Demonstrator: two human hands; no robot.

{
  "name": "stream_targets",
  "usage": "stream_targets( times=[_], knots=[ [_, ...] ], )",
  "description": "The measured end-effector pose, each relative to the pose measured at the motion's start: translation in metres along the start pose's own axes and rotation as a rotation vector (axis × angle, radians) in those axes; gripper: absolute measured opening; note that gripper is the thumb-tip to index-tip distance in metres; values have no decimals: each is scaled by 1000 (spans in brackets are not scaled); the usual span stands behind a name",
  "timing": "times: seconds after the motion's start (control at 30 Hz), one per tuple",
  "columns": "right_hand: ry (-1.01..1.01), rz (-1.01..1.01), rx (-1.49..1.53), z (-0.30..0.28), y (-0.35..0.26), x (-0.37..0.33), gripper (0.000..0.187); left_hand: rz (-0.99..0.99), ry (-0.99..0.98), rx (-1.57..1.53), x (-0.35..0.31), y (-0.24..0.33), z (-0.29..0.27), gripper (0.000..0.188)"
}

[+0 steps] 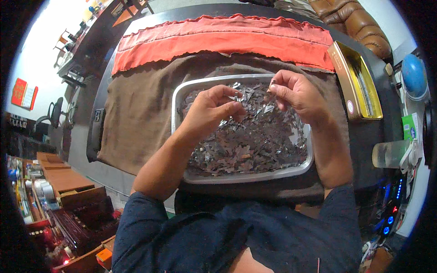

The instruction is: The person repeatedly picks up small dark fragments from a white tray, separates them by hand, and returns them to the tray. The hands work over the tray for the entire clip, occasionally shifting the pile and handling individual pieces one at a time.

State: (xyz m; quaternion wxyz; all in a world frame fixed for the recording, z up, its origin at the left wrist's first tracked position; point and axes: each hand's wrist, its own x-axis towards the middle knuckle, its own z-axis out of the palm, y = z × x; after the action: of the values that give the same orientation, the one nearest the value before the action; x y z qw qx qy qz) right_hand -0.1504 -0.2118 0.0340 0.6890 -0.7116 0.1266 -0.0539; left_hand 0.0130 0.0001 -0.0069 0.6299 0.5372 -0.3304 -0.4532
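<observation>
A rectangular metal tray [176, 105] lies before me, filled with a loose heap of thin dark brown and grey flakes [236, 150]. Some silvery, shiny pieces [268, 108] show among them, mostly toward the far side. Over the tray's left part hovers my left hand [214, 108], its fingers curled and thumb apart from the index finger, with nothing clearly seen between them. My right hand [296, 94] is above the far right of the tray, thumb and forefinger pinched on a small brown flake [272, 85]. Both hands are raised over the heap.
Brown cloth [136, 109] covers the dark table under the tray. A red cloth [218, 41] lies across its far side. On the right stand a yellow-lined tin box [359, 86], a clear jug of liquid [389, 154] and a blue ball-shaped object [413, 75]. Open wooden drawers [86, 204] are at lower left.
</observation>
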Motion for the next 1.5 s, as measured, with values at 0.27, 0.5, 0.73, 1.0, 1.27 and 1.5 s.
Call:
stream_targets(
  times=[0.27,0.5,0.73,1.0,1.27,1.5],
  knots=[
    [25,-79,-103,5,-13,-11,14,37,9,25,-1,5,2,24],
    [466,-210,-631,-5,-14,-12,14,40,30,-5,-4,7,4,29],
    [198,-102,-315,-3,-2,-5,22,48,35,27,-7,9,6,26],
    [27,-64,-948,-16,-4,-12,20,66,30,-49,-5,7,4,24],
    [-91,-158,-969,8,27,0,31,67,12,-76,-6,5,4,24],
    [-73,-167,-1032,18,31,2,32,51,15,-52,-5,7,3,23]
  ],
)
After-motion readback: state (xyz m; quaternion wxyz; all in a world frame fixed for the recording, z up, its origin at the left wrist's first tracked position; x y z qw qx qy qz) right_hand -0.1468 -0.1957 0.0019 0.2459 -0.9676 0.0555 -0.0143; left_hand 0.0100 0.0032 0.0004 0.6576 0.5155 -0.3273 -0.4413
